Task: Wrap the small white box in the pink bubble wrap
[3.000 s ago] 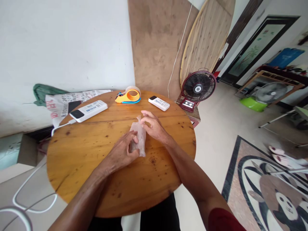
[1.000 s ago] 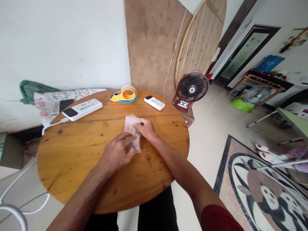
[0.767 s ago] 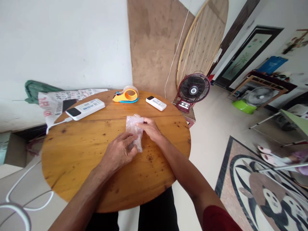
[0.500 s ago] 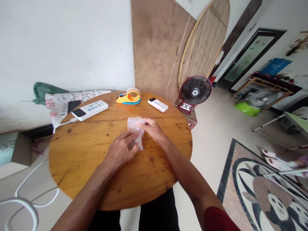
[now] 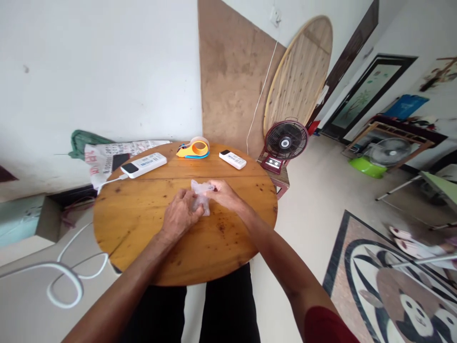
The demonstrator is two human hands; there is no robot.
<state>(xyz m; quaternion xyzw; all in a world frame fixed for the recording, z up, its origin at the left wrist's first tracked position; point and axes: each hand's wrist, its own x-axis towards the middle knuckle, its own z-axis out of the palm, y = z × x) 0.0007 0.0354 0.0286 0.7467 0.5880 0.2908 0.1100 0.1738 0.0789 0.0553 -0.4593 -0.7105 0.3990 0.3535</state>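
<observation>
the left hand's [image 5: 179, 213] fingers press the bubble wrap [image 5: 202, 188] on the table [image 5: 139, 209], likely to keep it still. the right hand's [image 5: 224, 194] fingers pinch its far edge, maybe to fold it.

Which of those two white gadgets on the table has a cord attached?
The left gadget, left of the orange tape dispenser: a white cable meets its dark end. The right gadget, beyond the dispenser's other side, shows none.
</observation>
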